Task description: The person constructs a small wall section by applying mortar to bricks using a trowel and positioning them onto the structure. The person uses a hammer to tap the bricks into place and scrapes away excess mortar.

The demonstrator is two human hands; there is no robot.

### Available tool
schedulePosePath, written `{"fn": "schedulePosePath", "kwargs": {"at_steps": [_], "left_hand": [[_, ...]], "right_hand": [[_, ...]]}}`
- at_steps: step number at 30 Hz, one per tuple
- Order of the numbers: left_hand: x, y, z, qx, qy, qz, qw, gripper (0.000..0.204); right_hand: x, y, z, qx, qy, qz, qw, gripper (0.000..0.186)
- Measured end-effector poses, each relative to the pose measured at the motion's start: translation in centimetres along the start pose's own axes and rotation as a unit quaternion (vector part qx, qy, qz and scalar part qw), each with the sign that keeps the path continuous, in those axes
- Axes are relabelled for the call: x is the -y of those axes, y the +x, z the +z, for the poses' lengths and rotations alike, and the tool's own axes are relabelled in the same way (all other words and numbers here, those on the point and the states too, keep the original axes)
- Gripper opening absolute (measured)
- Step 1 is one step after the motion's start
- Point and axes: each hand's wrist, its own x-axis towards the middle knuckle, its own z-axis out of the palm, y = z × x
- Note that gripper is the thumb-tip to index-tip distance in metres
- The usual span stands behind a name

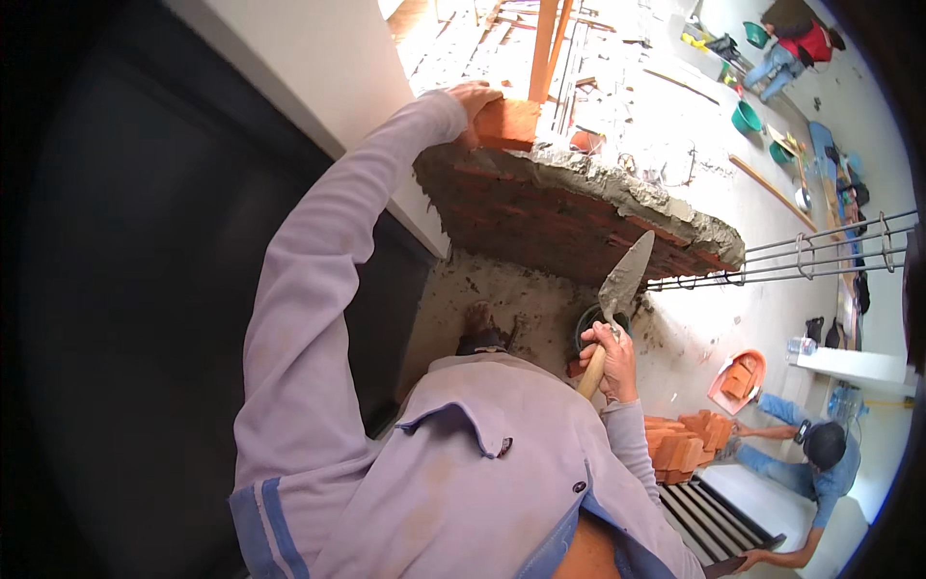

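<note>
1. Nearest lies the person's pale work shirt, its sleeves reaching apart, one toward each hand.
2. Gripping the wooden handle of a trowel, the right hand is closed, with the blade pointing up and away; held so, it probably stays ready without crowding the other hand.
3. Behind that hand, a dark bucket stands on the floor, partly hidden, seemingly placed within easy reach of the trowel.
4. Farther forward, the left hand curls around the end of an orange brick, fingers over it, apparently to steady or align it. That brick sits on the wall at its left end, close to the white upright.
5. Rough grey mortar covers the top to the brick's right, likely as bedding.
6. Beyond the wall's right end, a steel bar cage extends sideways.
7. Off to the right, a co-worker bends beside stacked bricks, perhaps kept there as supply.
8. Farthest, another person is near green buckets.
</note>
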Motion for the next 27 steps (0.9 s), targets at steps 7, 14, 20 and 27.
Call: {"fn": "schedulePosePath", "kwargs": {"at_steps": [7, 14, 20, 27], "left_hand": [[3.1, 0.1, 4.9, 0.005, -0.008, -0.064, 0.998, 0.099], [3.1, -0.6, 5.8, 0.009, -0.028, -0.132, 0.991, 0.101], [3.4, 0.0, 6.9, 0.038, -0.045, -0.129, 0.99, 0.107], [4.9, -2.2, 9.3, -0.076, 0.0, -0.066, 0.995, 0.098]], "right_hand": [[-0.4, 2.6, 1.8, -0.036, 0.028, -0.018, 0.999, 0.021], [2.1, 2.2, 2.7, -0.038, -0.006, -0.013, 0.999, 0.021], [3.2, 2.8, 2.7, 0.013, -0.057, -0.01, 0.998, 0.019], [10.4, 3.2, 8.6, 0.111, -0.14, -0.112, 0.978, 0.016]]}}
